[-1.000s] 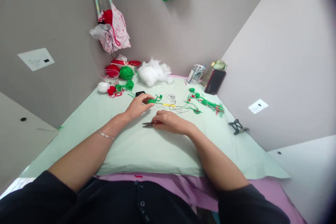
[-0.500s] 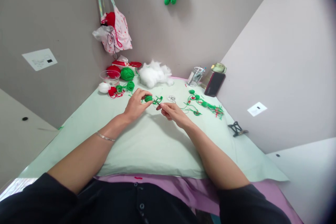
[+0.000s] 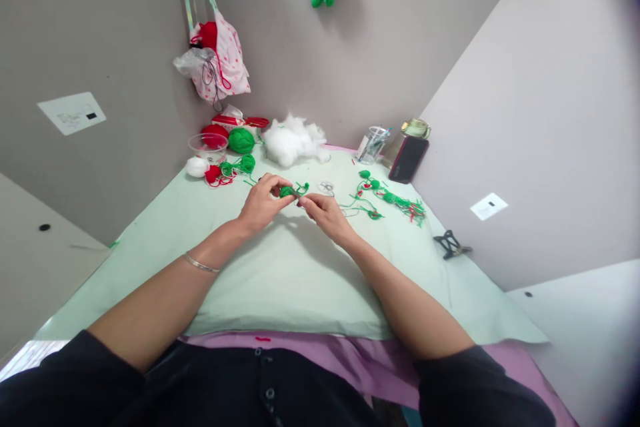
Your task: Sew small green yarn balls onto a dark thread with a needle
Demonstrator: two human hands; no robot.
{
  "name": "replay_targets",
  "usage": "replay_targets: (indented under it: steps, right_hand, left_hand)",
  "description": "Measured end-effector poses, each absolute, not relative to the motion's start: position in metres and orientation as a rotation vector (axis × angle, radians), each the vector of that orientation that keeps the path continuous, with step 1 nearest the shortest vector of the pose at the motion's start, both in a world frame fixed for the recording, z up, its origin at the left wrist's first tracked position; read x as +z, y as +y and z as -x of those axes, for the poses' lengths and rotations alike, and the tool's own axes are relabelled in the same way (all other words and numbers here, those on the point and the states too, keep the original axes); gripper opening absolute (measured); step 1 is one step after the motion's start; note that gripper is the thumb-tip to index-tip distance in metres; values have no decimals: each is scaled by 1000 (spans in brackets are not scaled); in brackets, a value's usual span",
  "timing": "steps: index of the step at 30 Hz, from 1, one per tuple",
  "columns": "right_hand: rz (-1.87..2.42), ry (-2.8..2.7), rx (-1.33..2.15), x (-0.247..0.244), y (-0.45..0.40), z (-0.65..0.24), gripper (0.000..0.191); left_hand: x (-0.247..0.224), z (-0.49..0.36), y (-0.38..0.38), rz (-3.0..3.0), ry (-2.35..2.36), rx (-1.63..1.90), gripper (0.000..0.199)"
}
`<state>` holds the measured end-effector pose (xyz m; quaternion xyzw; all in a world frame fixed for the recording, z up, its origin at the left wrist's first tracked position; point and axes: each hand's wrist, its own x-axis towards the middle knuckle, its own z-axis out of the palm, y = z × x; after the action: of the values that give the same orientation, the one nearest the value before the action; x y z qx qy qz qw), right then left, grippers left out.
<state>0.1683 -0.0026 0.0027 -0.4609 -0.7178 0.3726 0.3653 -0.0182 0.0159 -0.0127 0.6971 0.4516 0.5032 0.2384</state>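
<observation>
Between the thumb and fingers of my left hand (image 3: 264, 201) is a small green knitted piece (image 3: 287, 192). My right hand (image 3: 323, 211) is closed on a thin dark tool (image 3: 297, 194), whose tip meets the right side of the green piece. The tool is too small to name for certain. Just behind my fingertips some loose green yarn (image 3: 304, 187) lies on the pale green cloth (image 3: 300, 267). A small clear ring-shaped item (image 3: 327, 187) rests behind my right hand.
White stuffing (image 3: 295, 141) lies at the back. Yarn balls (image 3: 242, 141) and a clear tub (image 3: 207, 147) are at back left. Green and red knitted pieces (image 3: 395, 200), a cup (image 3: 372, 145), a phone (image 3: 409, 160) and a black clip (image 3: 452, 245) are on the right.
My right hand has moved slightly left and closer to my left hand. The tool's tip now touches the green piece, which has turned a little in my left fingers.
</observation>
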Motion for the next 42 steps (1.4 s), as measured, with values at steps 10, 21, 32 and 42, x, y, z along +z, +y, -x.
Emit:
replay_targets:
  steps: [10, 21, 32, 42]
  right_hand:
    - [1187, -1625, 1282, 7, -3, -170, 43]
    - [1066, -1536, 1431, 7, -1, -172, 41]
    - [816, -1658, 1501, 31, -6, -197, 38]
    - [1008, -1714, 1166, 4, 2, -175, 55]
  left_hand:
    - [-11, 18, 15, -1909, 1143, 1401, 21]
    - [-5, 17, 11, -1853, 1094, 1380, 22]
    - [-4, 27, 19, -1871, 1114, 1414, 25]
    - [3, 27, 12, -1863, 946, 1345, 28]
